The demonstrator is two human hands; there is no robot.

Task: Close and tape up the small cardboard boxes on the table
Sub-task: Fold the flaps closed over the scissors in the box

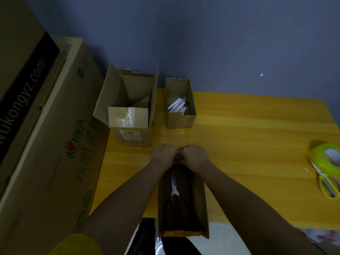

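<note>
- Nearest: a narrow open cardboard box (199,199) is lying at the table's (248,144) front edge, containing red-handled pliers (174,192).
- Left hand (164,153) and right hand (195,156) are meeting, knuckles up, at the box's far end, fingers curling over its far flap (178,157).
- Right: yellow tape roll (325,156) is overlapping yellow scissors (326,184).
- Farther: a small box (181,118) is holding pens (177,105); an open taped box (131,129) is standing beside it.
- Left: large cartons (55,126), one reading "wukongyz.com/".
</note>
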